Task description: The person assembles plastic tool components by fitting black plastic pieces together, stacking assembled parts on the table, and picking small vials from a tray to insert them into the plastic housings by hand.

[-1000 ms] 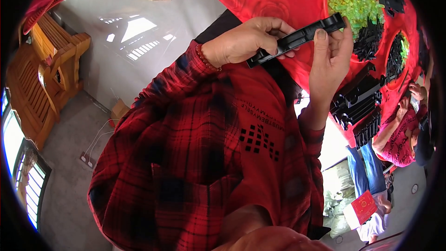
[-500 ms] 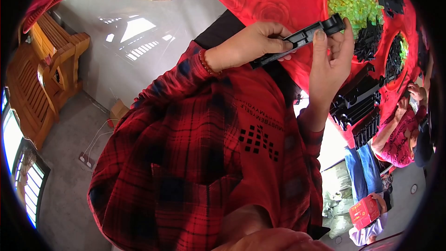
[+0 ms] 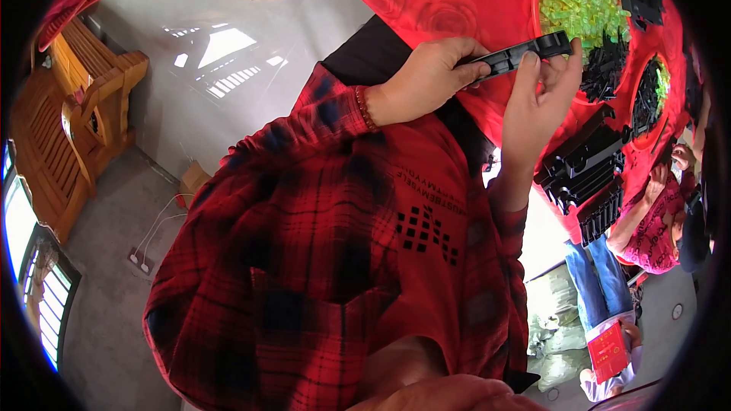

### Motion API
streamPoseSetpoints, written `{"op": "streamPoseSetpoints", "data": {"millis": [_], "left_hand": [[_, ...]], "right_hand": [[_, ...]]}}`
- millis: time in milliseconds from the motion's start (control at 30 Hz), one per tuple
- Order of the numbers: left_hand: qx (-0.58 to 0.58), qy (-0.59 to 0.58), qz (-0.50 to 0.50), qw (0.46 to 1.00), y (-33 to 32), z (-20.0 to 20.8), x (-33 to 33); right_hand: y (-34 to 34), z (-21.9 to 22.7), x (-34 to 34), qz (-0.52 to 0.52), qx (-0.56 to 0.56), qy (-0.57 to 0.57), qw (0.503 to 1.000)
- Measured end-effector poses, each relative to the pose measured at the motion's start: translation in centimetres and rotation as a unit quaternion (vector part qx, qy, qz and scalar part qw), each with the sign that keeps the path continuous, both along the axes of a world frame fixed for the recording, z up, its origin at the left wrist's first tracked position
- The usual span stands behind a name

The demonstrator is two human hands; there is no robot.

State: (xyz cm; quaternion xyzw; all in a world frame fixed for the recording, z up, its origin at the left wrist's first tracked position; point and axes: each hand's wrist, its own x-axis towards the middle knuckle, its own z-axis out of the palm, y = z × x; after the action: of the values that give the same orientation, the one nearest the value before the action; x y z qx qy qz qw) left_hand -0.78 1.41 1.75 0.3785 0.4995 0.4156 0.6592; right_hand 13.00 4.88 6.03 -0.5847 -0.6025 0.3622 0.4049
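1. While a red-clothed table (image 3: pixel 438 19) spreads across the far right, an orange-red tub (image 3: pixel 536 0) stands on it.
2. The left hand (image 3: pixel 426 80) pinches a black part (image 3: pixel 509 61) toward its left; the right hand (image 3: pixel 537 103) pinches its right end.
3. The black part slants between both hands, left of the tub.
4. Yellow-green pieces (image 3: pixel 575 0) fill much of it.

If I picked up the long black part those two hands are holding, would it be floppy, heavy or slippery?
The long black part is probably stiff, since it runs straight between the left hand and right hand. It seems light, as thumbs and fingers appear enough to hold it. Its faint sheen hints at a smooth, perhaps slightly slippery surface.
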Motion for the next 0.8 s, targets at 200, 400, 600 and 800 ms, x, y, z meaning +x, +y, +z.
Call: {"op": "streamPoseSetpoints", "data": {"millis": [200, 400, 600, 800], "left_hand": [[0.073, 0.151, -0.048, 0.985, 0.9, -1.2, -0.9], [-0.056, -0.026, -0.073, 0.995, 1.2, -1.2, -1.5], [-0.072, -0.001, -0.113, 0.991, 2.6, -0.6, -2.7], [-0.013, 0.121, -0.144, 0.982, 3.0, 0.3, -4.2]], "right_hand": [[0.1, -0.7, -0.3, -0.006, -0.073, -0.029, 0.997], [0.4, -1.1, 0.0, -0.012, -0.109, 0.033, 0.993], [1.5, -0.5, 1.6, -0.050, -0.134, 0.032, 0.989], [1.9, -1.2, 3.0, 0.013, -0.135, 0.010, 0.991]]}}
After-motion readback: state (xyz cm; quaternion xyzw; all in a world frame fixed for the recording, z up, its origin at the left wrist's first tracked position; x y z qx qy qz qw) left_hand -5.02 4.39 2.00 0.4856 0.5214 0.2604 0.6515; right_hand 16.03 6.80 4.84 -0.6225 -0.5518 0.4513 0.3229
